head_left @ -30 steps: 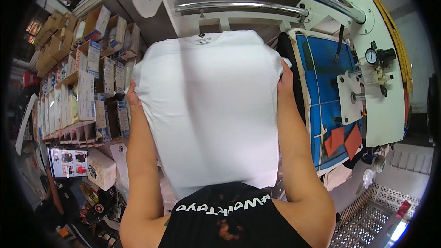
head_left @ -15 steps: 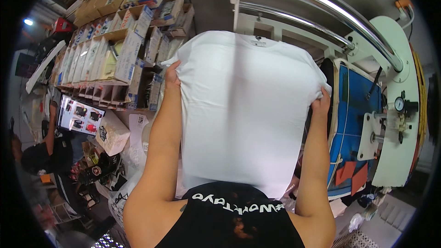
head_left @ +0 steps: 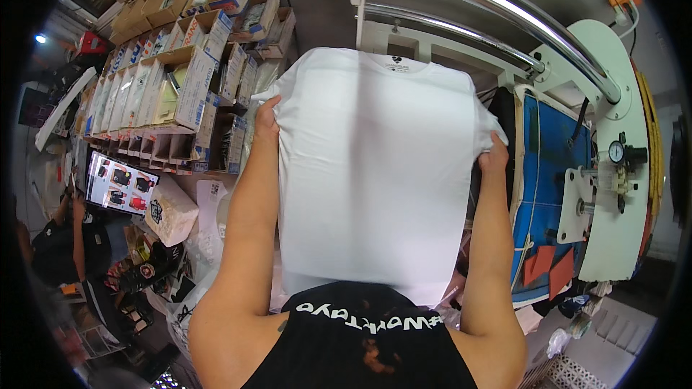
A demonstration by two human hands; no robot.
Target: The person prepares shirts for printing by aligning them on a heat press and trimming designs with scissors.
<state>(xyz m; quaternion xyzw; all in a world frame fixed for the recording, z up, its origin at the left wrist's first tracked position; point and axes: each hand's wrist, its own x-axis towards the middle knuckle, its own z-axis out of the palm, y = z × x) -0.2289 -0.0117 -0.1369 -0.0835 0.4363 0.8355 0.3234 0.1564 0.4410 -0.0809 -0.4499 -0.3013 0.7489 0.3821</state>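
Note:
A white T-shirt (head_left: 382, 173) is spread out in front of me, its collar at the far end and its hem close to my body. My left hand (head_left: 267, 117) is closed on the left sleeve. On the other side my right hand (head_left: 494, 155) grips the end of the right sleeve. Both arms are stretched forward, and the cloth hangs fairly flat between them with a soft shadow down its middle. A small dark print shows inside the collar. What lies beneath the shirt is hidden.
Racks of cardboard boxes (head_left: 189, 94) stand at the left, beside a lit screen (head_left: 121, 182). A person (head_left: 61, 245) is further left. At the right is a white press machine (head_left: 613, 245) with metal bars, a pressure gauge (head_left: 616, 151) and a blue platen (head_left: 551, 173).
My view has shifted slightly, so most things sit a little further left. Both hands keep their hold on the sleeves, and the T-shirt stays spread.

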